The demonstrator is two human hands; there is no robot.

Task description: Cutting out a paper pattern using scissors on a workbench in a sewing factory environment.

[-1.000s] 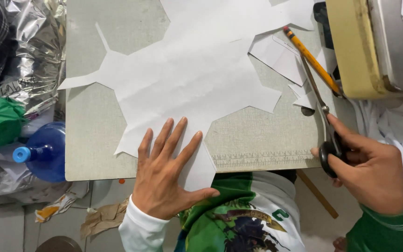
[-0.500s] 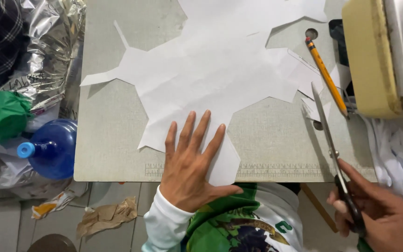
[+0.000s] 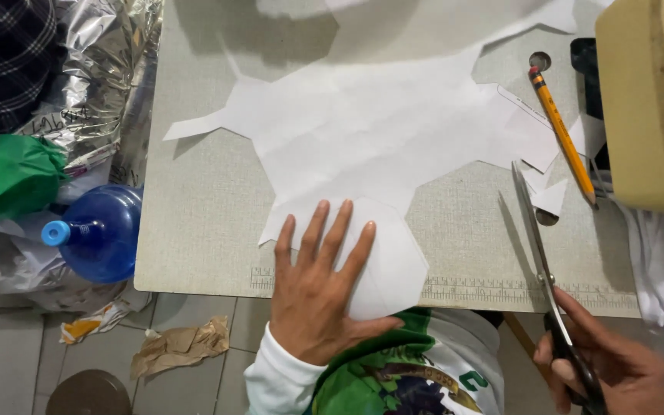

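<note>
Right hand: the right hand point(image 3: 609, 369) at the near table edge is clenched around the handles of long metal scissors point(image 3: 547, 284), blades pointing away over the grey table point(image 3: 201, 223).
Left hand: the left hand point(image 3: 318, 288) lies flat, fingers spread, pressing the near flap of the white cut-out paper sheet point(image 3: 378, 131).
Paper: spread across the table's middle.
Farther right: a yellow pencil point(image 3: 562, 134) beside small paper scraps point(image 3: 551, 196).
Left, off the table: a blue plastic bottle point(image 3: 101, 230).

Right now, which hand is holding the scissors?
The right hand, low at the table's near edge, grips the scissors. The left hand holds nothing; it lies flat, fingers spread, on the white paper.
</note>
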